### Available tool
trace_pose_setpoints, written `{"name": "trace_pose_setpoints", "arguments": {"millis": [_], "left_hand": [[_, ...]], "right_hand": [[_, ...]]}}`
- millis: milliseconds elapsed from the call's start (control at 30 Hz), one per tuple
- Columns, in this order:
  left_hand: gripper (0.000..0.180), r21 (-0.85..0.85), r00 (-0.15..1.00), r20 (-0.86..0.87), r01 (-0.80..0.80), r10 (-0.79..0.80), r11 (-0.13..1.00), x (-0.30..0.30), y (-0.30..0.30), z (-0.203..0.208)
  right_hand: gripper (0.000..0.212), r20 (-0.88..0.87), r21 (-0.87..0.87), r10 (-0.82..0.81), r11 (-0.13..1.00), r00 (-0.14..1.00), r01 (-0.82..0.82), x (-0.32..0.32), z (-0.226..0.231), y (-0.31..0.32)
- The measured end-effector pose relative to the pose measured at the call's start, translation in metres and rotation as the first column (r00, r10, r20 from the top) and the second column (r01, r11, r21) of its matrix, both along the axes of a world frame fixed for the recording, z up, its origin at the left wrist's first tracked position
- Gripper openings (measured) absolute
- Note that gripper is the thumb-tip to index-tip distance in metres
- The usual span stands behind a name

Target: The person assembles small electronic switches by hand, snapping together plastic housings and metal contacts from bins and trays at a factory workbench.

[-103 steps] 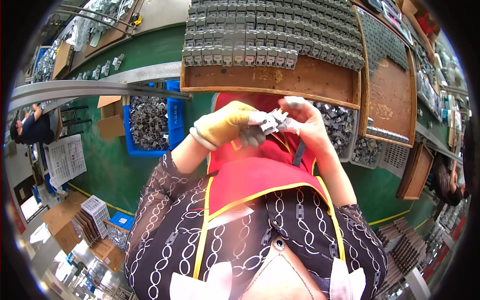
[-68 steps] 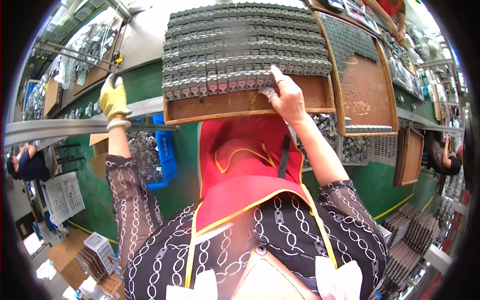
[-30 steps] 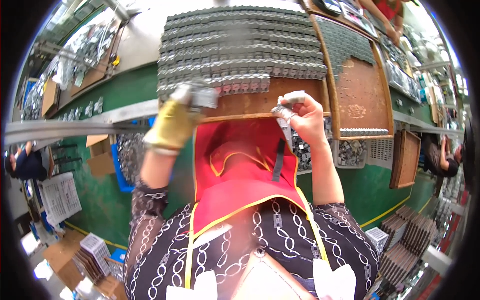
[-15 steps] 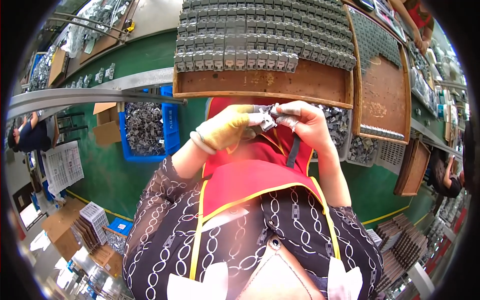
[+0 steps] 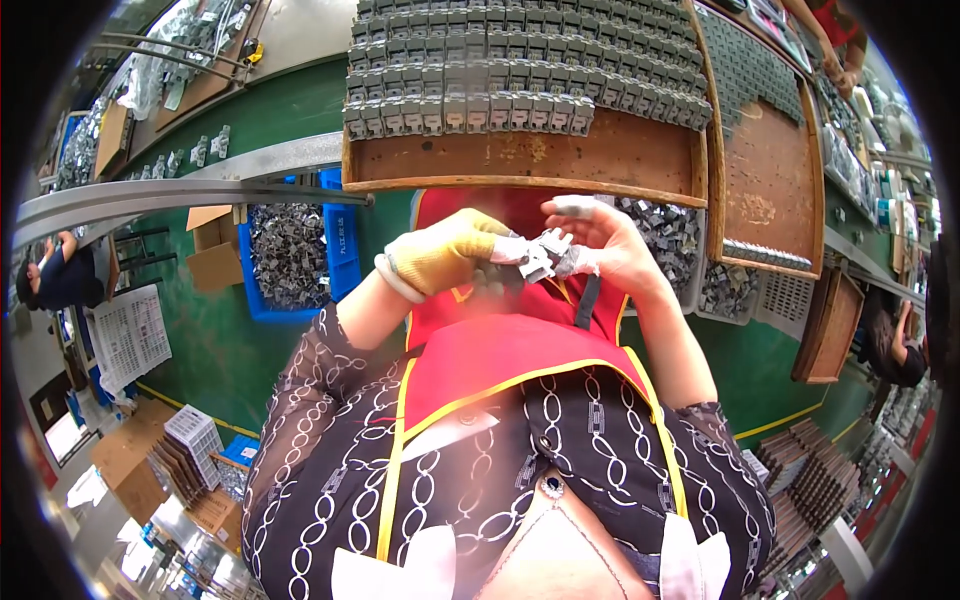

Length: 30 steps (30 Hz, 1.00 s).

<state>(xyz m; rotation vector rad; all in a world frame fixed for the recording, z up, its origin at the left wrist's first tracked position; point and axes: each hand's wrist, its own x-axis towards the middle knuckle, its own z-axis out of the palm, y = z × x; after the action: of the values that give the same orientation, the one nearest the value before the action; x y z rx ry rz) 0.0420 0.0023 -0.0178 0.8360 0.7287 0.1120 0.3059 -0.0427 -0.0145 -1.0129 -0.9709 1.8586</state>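
My left hand (image 5: 450, 250) wears a yellow knit glove with pale wrapping at the fingertips. It pinches a small whitish-grey clip-like part (image 5: 541, 256) in front of the red apron (image 5: 500, 345). My right hand (image 5: 615, 245) is bare except for whitish wraps on its thumb and a finger. Its fingers are spread above the part, while the thumb lies against or just beside the part's right side. The gloved fingers hide some of the part, so its exact kind cannot be made out.
Ahead stands a wooden tray (image 5: 520, 184) holding rows of grey block-shaped parts (image 5: 480, 70). Another wooden tray (image 5: 765, 190) adjoins it at right. A blue bin (image 5: 343, 250) of small metal parts is at left; pale bins (image 5: 690, 250) are at right. A metal rail (image 5: 190, 195) crosses the left side.
My right fingers have lifted and spread away from the part; before, they pinched at it with the left. The part now shows more fully in my left fingers.
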Motion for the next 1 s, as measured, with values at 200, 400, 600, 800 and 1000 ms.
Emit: {"name": "trace_pose_setpoints", "arguments": {"millis": [200, 400, 600, 800, 1000], "left_hand": [[0.045, 0.055, 1.000, -0.001, 0.025, -0.025, 0.998, -0.005, 0.002, 0.008], [0.042, 0.045, 0.997, 0.012, -0.072, 0.071, 0.996, -0.002, -0.002, 0.009], [0.036, 0.179, 0.975, -0.078, -0.193, 0.210, 0.965, 0.014, 0.003, 0.017], [0.034, 0.878, 0.809, -0.028, -0.260, 0.587, 0.401, -0.010, 0.041, 0.061], [0.036, 0.996, 0.418, -0.077, 0.079, 0.905, 0.048, -0.118, 0.120, 0.043]], "right_hand": [[0.044, 0.482, 0.395, 0.038, 0.883, 0.875, -0.255, -0.008, 0.009, -0.005], [0.055, 0.544, 0.508, -0.070, 0.821, 0.836, -0.262, -0.015, 0.011, -0.010], [0.061, 0.527, 0.619, -0.257, 0.769, 0.810, -0.159, -0.031, -0.005, -0.015], [0.040, 0.170, 0.366, -0.562, 0.799, 0.810, 0.477, 0.016, 0.001, 0.037], [0.047, 0.479, 0.558, -0.552, 0.792, 0.683, 0.249, 0.061, -0.038, 0.096]]}}
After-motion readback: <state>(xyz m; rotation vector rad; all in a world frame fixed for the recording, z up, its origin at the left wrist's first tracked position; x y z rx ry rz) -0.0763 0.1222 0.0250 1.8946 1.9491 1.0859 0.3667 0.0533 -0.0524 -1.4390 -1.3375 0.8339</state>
